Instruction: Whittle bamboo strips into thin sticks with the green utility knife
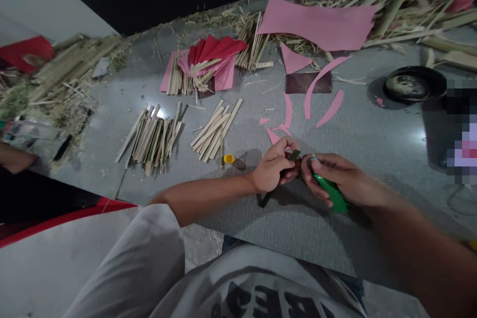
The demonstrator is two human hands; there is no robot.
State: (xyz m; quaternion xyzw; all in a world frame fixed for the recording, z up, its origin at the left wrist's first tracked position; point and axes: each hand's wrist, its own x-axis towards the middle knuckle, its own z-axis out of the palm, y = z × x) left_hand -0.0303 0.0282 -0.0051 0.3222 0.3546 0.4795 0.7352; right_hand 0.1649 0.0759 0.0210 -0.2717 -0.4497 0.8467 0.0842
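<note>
Just above the grey table, my left hand (270, 173) is closed around a narrow dark green bamboo strip (294, 155); the strip's lower end comes out below the hand. My right hand (346, 174), close to the left fingertips, wraps around a green-handled tool (332, 195). A small metallic part shows by the right thumb, but the tool's exact kind is unclear. Left of my hands stands a yellow cap (228, 159). Pale bamboo strips (216, 131) lie beyond it in a loose pile. Curved pink scraps (287, 109) lie just past my fingers.
Another bamboo bundle (154, 139) lies to the left. Farther back are folded red cloth (216, 49), a large pink sheet (316, 22) and bamboo shavings. At right sits a black bowl (417, 84). Another person's arm (13, 157) enters at the left edge.
</note>
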